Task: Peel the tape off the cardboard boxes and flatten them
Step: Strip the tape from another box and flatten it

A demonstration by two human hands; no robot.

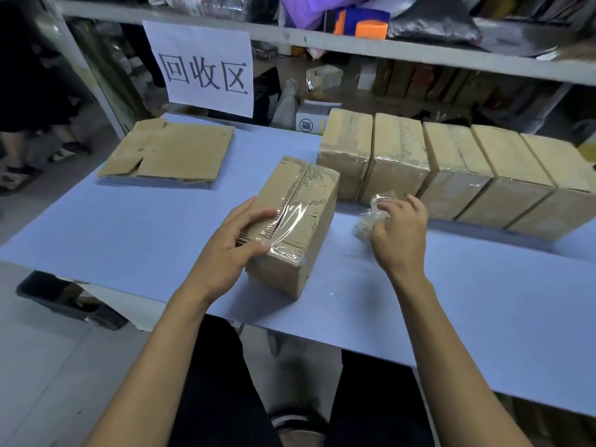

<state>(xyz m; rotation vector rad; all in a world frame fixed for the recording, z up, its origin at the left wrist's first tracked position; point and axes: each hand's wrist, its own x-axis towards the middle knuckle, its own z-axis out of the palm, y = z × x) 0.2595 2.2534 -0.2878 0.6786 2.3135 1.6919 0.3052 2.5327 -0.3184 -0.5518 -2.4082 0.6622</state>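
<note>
Hands come first, low in the centre of the frame. The left hand rests on the near end of a sealed cardboard box, its fingers spread flat over the top and the thumb at the edge where clear tape shines along the seam. The right hand sits just right of that box, fingers pinching a crumpled wad of peeled tape that touches the blue worktop.

Judging from this, the task is early: the box under the left hand looks taped on top and over its near end, so peeling remains, then flattening.

Farther back, at centre right, a row of five taped boxes stands side by side, touching, none opened as far as can be seen. At upper left of the worktop lies a flattened box, apparently the only one finished.

Beyond it, a white paper sign hangs from the shelf and reads 回收区, "recycling area". Dark printing runs along the held box's seam, too small to read. A small white carton behind the row bears a round mark I cannot make out.
</note>
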